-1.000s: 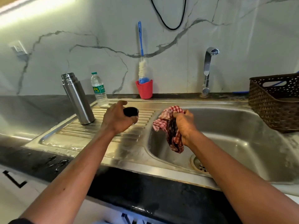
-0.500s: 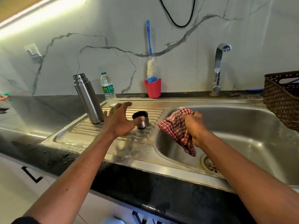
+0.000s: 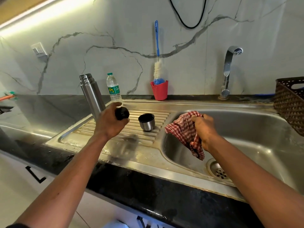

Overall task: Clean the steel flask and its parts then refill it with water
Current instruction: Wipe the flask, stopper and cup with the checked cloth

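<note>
Your steel flask point(image 3: 92, 96) stands on the back left corner of the ribbed drainboard point(image 3: 82, 129), its threaded neck bare. Just beside it, your left hand point(image 3: 110, 122) is raised over the drainboard with its fingers curled round the flask's black stopper point(image 3: 122, 113). The flask's steel cup point(image 3: 146, 121) sits mouth up on the ribs to the right of that hand, apart from it and near the edge of the sink basin point(image 3: 246, 129). Your right hand point(image 3: 204, 129) grips a bunched red-and-white checked cloth point(image 3: 185, 129) over the basin's left side, with the loose end hanging down toward the drain point(image 3: 218, 171). Behind the flask a clear plastic water bottle point(image 3: 113, 89) with a green cap stands by the wall. Farther right along the wall a red holder point(image 3: 159, 90) carries a blue-handled bottle brush point(image 3: 157, 63), and the chrome tap point(image 3: 228, 69) rises behind the basin. A dark woven basket point(image 3: 289, 102) sits at the right edge, and the dark tabletop point(image 3: 49, 109) runs off to the left.
</note>
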